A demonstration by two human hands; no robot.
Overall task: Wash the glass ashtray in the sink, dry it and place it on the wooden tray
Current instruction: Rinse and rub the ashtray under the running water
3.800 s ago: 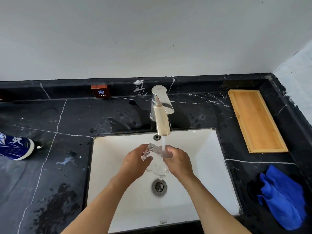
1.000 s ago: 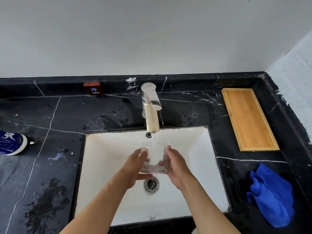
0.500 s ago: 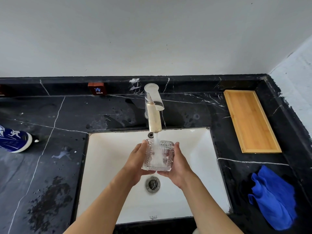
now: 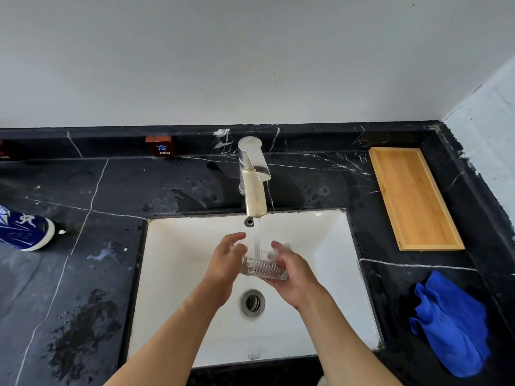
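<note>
The clear ribbed glass ashtray (image 4: pixel 263 267) is held over the white sink (image 4: pixel 178 274), under water running from the metal faucet (image 4: pixel 253 188). My right hand (image 4: pixel 292 270) cups it from below and the right side. My left hand (image 4: pixel 225 263) grips its left side, fingers partly spread above the rim. The ashtray lies roughly level, its ribbed side wall facing me. The wooden tray (image 4: pixel 412 199) lies bare on the black counter at the right. A blue cloth (image 4: pixel 451 321) sits crumpled on the counter near the front right.
The drain (image 4: pixel 252 302) lies directly below my hands. A small red "COLD" block (image 4: pixel 160 146) stands on the back ledge. A blue-and-white object (image 4: pixel 25 228) rests at the left edge. Wet patches mark the black marble counter (image 4: pixel 83 274).
The ashtray has tipped from upright with its face toward me to roughly level, and dropped slightly. My left fingers have loosened and spread. Water keeps running.
</note>
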